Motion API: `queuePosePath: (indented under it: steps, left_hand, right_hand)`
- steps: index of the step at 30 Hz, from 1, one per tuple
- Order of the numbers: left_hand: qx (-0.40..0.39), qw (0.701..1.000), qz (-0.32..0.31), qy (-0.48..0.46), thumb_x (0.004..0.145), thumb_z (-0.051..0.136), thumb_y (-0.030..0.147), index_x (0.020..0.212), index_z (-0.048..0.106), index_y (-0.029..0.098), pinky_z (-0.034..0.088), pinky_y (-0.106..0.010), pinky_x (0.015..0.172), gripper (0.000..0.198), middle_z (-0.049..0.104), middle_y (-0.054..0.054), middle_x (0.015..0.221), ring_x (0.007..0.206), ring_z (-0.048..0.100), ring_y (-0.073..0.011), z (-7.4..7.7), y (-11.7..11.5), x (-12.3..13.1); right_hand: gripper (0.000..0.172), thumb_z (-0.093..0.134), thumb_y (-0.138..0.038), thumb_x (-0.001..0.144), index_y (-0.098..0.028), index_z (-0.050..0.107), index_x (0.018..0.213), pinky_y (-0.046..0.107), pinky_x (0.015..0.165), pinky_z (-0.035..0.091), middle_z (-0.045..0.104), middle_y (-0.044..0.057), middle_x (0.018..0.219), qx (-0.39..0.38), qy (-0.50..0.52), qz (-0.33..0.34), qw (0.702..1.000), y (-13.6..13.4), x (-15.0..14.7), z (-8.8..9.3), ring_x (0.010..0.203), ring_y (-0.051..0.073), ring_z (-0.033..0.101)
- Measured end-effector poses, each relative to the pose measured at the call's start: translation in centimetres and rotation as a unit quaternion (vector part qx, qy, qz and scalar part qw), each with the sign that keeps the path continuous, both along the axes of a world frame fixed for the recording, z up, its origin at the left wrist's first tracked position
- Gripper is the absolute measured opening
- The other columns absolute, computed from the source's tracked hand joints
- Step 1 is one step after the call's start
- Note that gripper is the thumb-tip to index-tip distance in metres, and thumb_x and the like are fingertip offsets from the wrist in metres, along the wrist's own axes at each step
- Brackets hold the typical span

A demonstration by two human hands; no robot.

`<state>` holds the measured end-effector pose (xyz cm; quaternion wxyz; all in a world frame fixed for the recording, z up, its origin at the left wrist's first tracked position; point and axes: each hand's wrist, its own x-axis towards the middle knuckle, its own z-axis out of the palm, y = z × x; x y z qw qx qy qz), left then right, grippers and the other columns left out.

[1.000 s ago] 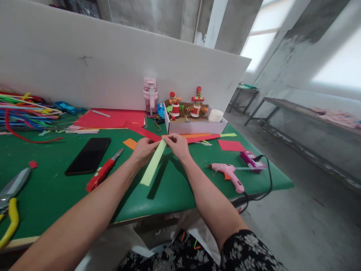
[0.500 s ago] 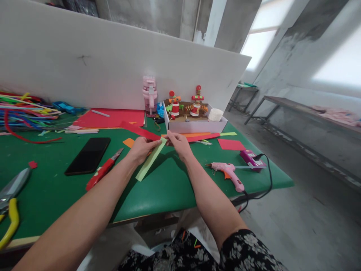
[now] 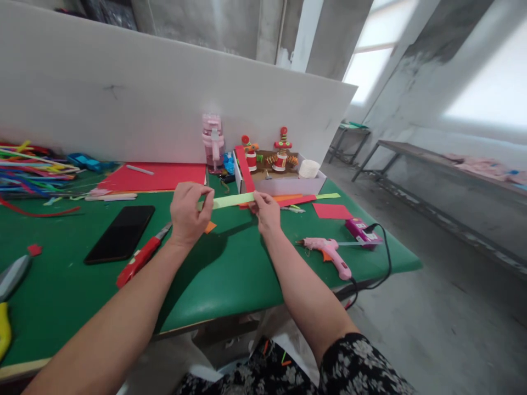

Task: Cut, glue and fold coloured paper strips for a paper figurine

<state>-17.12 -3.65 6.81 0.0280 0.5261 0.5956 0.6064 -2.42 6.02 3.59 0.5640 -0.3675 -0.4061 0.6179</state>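
Observation:
Between my two hands a pale green paper strip [image 3: 233,201] is stretched nearly level above the table. My left hand [image 3: 190,213] is closed on its left end. At the other end my right hand [image 3: 267,212] pinches the green strip where it meets a red paper strip [image 3: 246,171]. The red strip points up and away from that joint, in front of the white box. A small orange paper piece [image 3: 210,226] lies under the strip, beside my left hand. More red and orange strips [image 3: 298,201] rest on the table just beyond my right hand.
A white box [image 3: 284,187] at the back holds two red figures and a white roll. The pink glue gun [image 3: 329,253] and its cord lie to the right. Leftward are a red utility knife [image 3: 140,260], a phone [image 3: 120,234] and yellow-handled pliers [image 3: 5,329].
My left hand has moved to the green strip's end and turned the strip from slanting toward me to nearly level. The red strip has swung from pointing left to pointing up and away.

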Motion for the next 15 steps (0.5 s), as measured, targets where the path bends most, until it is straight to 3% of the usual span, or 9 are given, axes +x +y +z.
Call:
queuePosePath:
  steps: [2, 4, 6, 8, 10, 15]
  left_hand:
    - [0.026, 0.991, 0.002, 0.130, 0.086, 0.057, 0.038, 0.071, 0.065, 0.023, 0.043, -0.035, 0.080, 0.022, 0.065, -0.005, 0.074, 0.079, 0.057, -0.0222, -0.2, -0.4, 0.8]
    - [0.017, 0.981, -0.031, 0.192, 0.088, 0.054, 0.038, 0.067, 0.064, 0.024, 0.042, -0.034, 0.072, 0.028, 0.063, -0.004, 0.066, 0.068, 0.055, -0.0203, -0.6, -0.5, 1.7]
    - [0.020, 0.978, -0.031, 0.207, 0.086, 0.058, 0.038, 0.071, 0.067, 0.024, 0.042, -0.037, 0.079, 0.023, 0.068, -0.006, 0.075, 0.078, 0.058, -0.0230, -0.7, -0.6, 2.2]
    - [0.040, 0.979, 0.018, 0.197, 0.084, 0.061, 0.038, 0.086, 0.071, 0.023, 0.039, -0.043, 0.092, 0.017, 0.070, -0.009, 0.098, 0.099, 0.058, -0.0280, -0.6, -0.5, 2.0]
    - [0.042, 0.987, 0.059, 0.144, 0.085, 0.058, 0.036, 0.096, 0.069, 0.022, 0.039, -0.044, 0.096, 0.022, 0.067, -0.012, 0.108, 0.107, 0.056, -0.0289, -0.5, -0.3, 1.3]
    - [-0.035, 0.997, 0.010, 0.075, 0.086, 0.053, 0.036, 0.081, 0.069, 0.021, 0.044, -0.031, 0.063, 0.022, 0.068, -0.005, 0.076, 0.067, 0.058, -0.0198, -1.7, 0.9, 0.5]
  right_hand:
    - [0.023, 0.079, -0.038, 0.068, -0.022, 0.063, 0.072, 0.027, 0.067, 0.052, 0.060, -0.005, 0.059, -0.027, 0.050, 0.000, 0.998, 0.1, -0.2, -0.2, 0.057, 0.011, 0.057]
    - [0.022, 0.079, -0.035, 0.069, -0.022, 0.063, 0.073, 0.028, 0.068, 0.054, 0.063, -0.004, 0.062, -0.030, 0.078, 0.004, 0.997, 0.0, -0.2, -0.2, 0.060, 0.012, 0.061]
    - [0.021, 0.079, -0.033, 0.071, -0.021, 0.062, 0.073, 0.027, 0.069, 0.054, 0.066, -0.003, 0.065, -0.033, 0.095, -0.018, 0.995, 0.0, -0.1, 0.1, 0.062, 0.012, 0.063]
    - [0.021, 0.078, -0.030, 0.071, -0.021, 0.059, 0.072, 0.027, 0.071, 0.055, 0.066, -0.003, 0.065, -0.041, 0.122, -0.054, 0.990, 0.1, 0.2, 0.5, 0.061, 0.011, 0.063]
    - [0.023, 0.079, -0.025, 0.070, -0.022, 0.057, 0.073, 0.027, 0.074, 0.056, 0.067, -0.004, 0.063, -0.044, 0.153, -0.067, 0.985, 0.1, 0.5, 0.9, 0.061, 0.011, 0.064]
    - [0.022, 0.079, -0.021, 0.068, -0.020, 0.061, 0.079, 0.026, 0.074, 0.057, 0.070, -0.001, 0.068, -0.034, 0.150, 0.041, 0.987, -1.0, -0.3, 1.3, 0.061, 0.011, 0.066]
